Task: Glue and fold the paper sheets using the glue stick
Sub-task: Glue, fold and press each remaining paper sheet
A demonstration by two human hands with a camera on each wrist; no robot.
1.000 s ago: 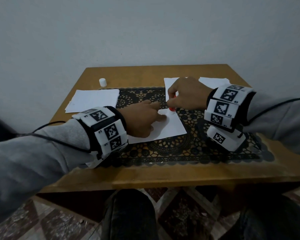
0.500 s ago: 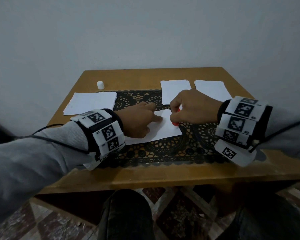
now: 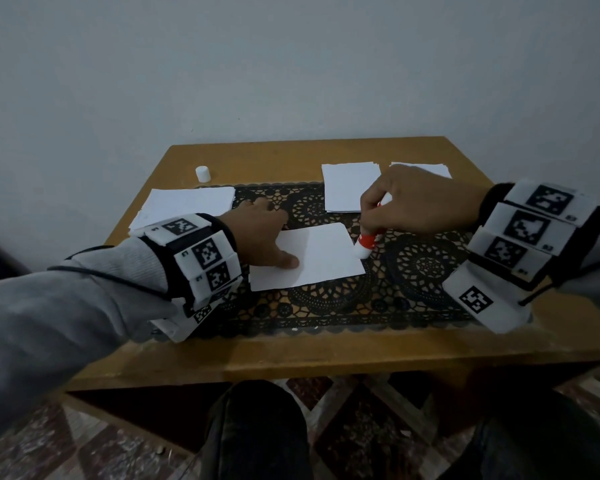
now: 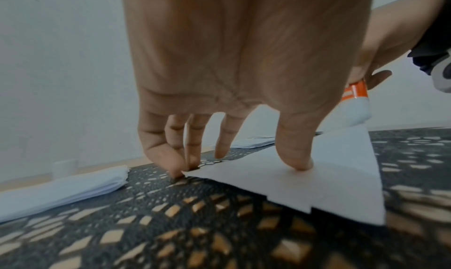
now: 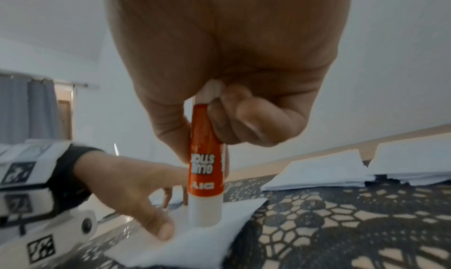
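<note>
A white paper sheet lies on the black lace mat in the middle of the table. My left hand presses it flat, thumb on the sheet and the other fingertips at its left corner. My right hand grips an orange and white glue stick upright, its white tip down on the sheet's right edge. The label reads "GLUE STICK". In the left wrist view the glue stick shows behind the left hand.
The white cap stands at the table's back left. A paper stack lies at the left, two more stacks at the back right. The wooden table's front edge is near my knees.
My right hand has drawn the glue stick along the sheet's right edge toward me. The left hand stays pressed on the sheet. The head view shifted a little.
</note>
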